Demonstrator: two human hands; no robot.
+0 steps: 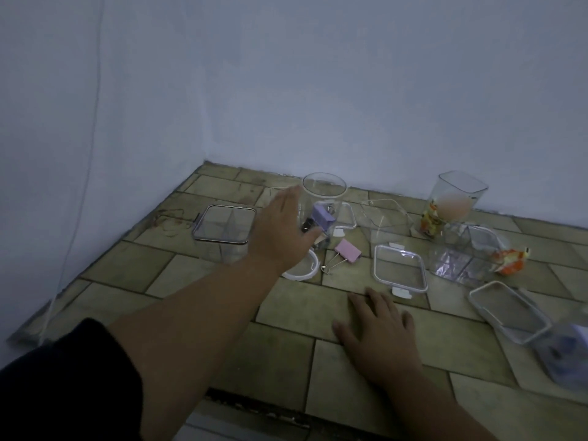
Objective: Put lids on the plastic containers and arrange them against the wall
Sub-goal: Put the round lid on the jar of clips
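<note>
The left hand [283, 224], open and empty, is at the tall round clear plastic container [324, 192] standing lidless near the wall [350, 90], right hand [378, 332] flat on the tiled floor [286, 361]; a careless nudge could topple it, spilling its binder clips [323, 214].

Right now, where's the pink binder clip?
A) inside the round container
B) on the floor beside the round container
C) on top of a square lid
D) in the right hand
B: the pink binder clip lies on the tiled floor beside the round container, outside it.
</note>
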